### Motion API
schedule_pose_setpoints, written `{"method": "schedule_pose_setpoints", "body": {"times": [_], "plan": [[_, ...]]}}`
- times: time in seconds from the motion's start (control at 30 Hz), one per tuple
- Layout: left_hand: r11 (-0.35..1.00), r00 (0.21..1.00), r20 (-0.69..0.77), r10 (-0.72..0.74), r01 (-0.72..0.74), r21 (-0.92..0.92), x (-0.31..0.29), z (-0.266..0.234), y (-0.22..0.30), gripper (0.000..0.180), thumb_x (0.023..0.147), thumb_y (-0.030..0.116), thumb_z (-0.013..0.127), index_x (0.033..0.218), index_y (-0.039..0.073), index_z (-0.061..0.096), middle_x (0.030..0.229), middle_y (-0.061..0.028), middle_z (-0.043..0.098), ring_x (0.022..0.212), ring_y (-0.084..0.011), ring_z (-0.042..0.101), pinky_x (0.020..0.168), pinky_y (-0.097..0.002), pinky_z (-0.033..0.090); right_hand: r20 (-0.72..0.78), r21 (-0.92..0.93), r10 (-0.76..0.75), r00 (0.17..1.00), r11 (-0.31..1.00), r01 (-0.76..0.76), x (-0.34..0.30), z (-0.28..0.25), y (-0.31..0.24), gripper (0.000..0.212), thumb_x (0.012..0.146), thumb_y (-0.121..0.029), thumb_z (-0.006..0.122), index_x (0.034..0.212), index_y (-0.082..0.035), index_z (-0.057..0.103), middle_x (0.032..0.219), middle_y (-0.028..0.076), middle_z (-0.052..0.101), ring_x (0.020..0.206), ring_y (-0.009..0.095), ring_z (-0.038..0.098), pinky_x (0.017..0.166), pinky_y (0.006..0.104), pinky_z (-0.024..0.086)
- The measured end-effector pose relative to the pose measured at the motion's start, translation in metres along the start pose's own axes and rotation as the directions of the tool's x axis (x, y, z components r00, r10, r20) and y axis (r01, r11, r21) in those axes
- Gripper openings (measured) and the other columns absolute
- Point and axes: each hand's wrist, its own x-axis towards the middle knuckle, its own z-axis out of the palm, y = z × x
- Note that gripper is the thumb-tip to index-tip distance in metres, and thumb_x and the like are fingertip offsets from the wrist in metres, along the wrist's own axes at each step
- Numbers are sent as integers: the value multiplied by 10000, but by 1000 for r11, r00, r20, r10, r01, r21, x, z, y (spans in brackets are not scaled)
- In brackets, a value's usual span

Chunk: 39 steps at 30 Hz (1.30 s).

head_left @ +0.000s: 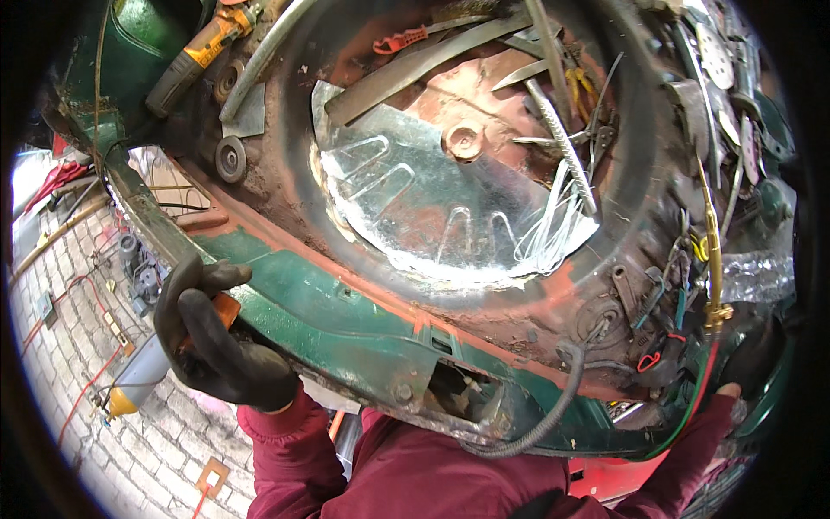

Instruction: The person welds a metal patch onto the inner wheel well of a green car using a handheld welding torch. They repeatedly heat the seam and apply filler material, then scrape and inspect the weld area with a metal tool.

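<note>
My left hand (226, 350), in a black glove, is raised beside the green rim (337, 303) of a car's boot opening. Its fingers curl round an orange-ended thing (227, 309), perhaps a tool handle; most of it is hidden. At the far right, my right hand (754, 356), also in a black glove, is dark and its fingers do not show clearly. Near it lies a brass gas torch (716, 313) with red and green hoses (705, 389). Before me, a shiny sheet-metal piece (406, 203) with pressed ribs lies in the round rust-red spare-wheel well.
Metal strips (415, 69), pliers (596, 138) and thin white rods (553, 227) lie in the well. A yellow-black power tool (203, 56) and a grinding disc (230, 159) sit at upper left. Below left, a grey-yellow gas cylinder (138, 381) lies on brick paving (112, 458).
</note>
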Motion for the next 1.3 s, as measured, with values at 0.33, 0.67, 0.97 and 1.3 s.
{"method": "schedule_pose_setpoints", "body": {"times": [0.33, 0.67, 0.97, 1.3], "plan": [[998, 997, -67, -33, 37, 52, -4, 6, -3, 494, 1162, 304, 391, 1329, -108, 605, 859, -172, 674, 793, -254, 681, 859, -445, 588, -28, 827, -602, 798, 434, 357, 47, -31, -405, 408, 1076, -80, 652, 1479, -22, 639, 1356, 184, 699, 1296, 299, 664, 1120, 396, 503], [988, 974, -207, -92, 115, 103, -10, 5, -4, 510, 1171, 348, 348, 1355, -64, 587, 841, -110, 606, 818, -209, 620, 896, -504, 607, 191, 700, -580, 792, 646, 305, 65, 89, -496, 628, 1025, -189, 711, 1606, -110, 487, 1438, 267, 604, 1307, 462, 636, 1095, 517, 531], [994, 978, -191, -83, 95, 54, -10, 4, -4, 516, 1177, 333, 326, 1365, -65, 594, 829, -97, 599, 819, -206, 614, 889, -512, 613, 358, 785, -594, 720, 609, 113, 79, 54, -511, 486, 1008, -236, 702, 1457, -73, 613, 1057, 222, 746, 1087, 436, 753, 987, 484, 574], [998, 997, -65, -48, 46, -36, -12, -12, -7, 552, 1194, 338, 336, 1414, -98, 593, 954, -156, 666, 906, -244, 666, 899, -466, 622, 408, 903, -742, 531, 243, -354, 61, -28, -496, 350, 1059, -264, 629, 1228, 35, 698, 819, -32, 572, 714, 67, 490, 654, 268, 404]]}}
